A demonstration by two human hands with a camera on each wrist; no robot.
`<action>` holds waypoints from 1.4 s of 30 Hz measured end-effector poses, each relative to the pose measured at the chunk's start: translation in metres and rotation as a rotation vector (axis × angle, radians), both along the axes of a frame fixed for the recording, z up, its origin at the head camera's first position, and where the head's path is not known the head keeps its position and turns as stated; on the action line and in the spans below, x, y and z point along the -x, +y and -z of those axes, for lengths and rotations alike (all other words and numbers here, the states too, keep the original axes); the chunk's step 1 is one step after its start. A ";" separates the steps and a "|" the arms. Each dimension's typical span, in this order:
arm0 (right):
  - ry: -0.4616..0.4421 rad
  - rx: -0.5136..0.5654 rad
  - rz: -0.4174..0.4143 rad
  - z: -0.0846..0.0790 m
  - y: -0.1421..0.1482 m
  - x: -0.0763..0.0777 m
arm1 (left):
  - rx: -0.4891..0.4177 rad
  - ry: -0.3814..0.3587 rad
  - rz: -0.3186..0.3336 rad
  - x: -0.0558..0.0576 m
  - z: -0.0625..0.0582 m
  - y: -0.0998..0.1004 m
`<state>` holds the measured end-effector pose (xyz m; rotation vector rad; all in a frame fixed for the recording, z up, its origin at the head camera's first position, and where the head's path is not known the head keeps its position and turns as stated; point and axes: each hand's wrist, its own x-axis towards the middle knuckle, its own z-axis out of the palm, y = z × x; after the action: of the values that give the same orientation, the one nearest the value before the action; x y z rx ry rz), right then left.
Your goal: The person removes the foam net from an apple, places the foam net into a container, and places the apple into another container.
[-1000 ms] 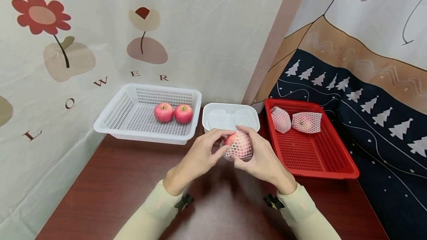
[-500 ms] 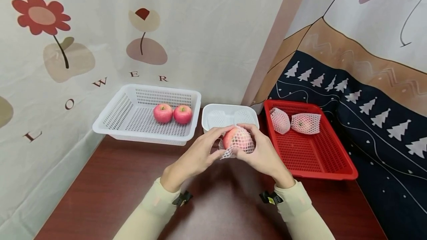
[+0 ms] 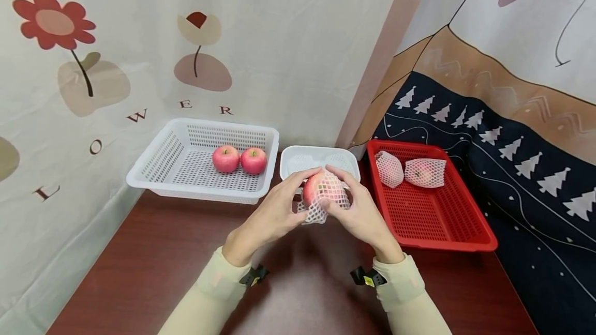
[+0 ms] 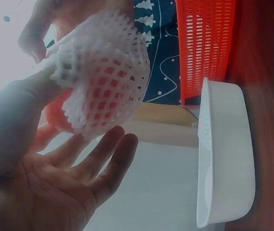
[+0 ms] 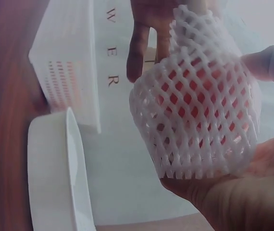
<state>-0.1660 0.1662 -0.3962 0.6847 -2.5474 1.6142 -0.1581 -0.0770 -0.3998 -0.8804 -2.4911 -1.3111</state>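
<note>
Between both hands, above the table, is an apple [image 3: 312,191] partly covered by a white foam net sleeve [image 3: 334,188]. The net covers its right side, while red skin shows bare on the left. My left hand [image 3: 276,210] holds the apple's left side, its thumb at the net's edge. In the left wrist view, some fingers of that hand reach under the netted fruit. The right hand [image 3: 364,217] grips the netted side between thumb and fingers. The right wrist view shows the net sleeve [image 5: 202,110] stretched over the apple, with one end loose.
Behind the hands stands a small white tub [image 3: 321,154]. Left of it, a white basket [image 3: 200,194] holds two bare apples [image 3: 225,159]. To the right, a red basket [image 3: 433,221] contains two apples in foam nets [image 3: 425,173]. Curtains hang behind the table [image 3: 139,273].
Both hands and the apple have shifted slightly left. The net's loose lower-left edge now hangs below the apple, and the bare red side has turned more into view.
</note>
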 end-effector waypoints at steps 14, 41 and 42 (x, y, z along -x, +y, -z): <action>0.007 -0.016 -0.054 -0.005 -0.004 -0.002 | -0.050 0.024 -0.084 0.003 -0.002 0.000; 0.419 -0.312 0.090 -0.007 -0.005 -0.002 | -0.066 -0.015 -0.232 0.004 0.002 -0.007; 0.430 -0.317 0.099 -0.007 -0.005 -0.002 | -0.064 -0.016 -0.236 0.004 0.001 -0.008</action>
<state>-0.1644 0.1610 -0.3892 0.8082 -2.4759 0.9155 -0.1621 -0.0847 -0.4012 -0.5443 -2.4598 -1.3134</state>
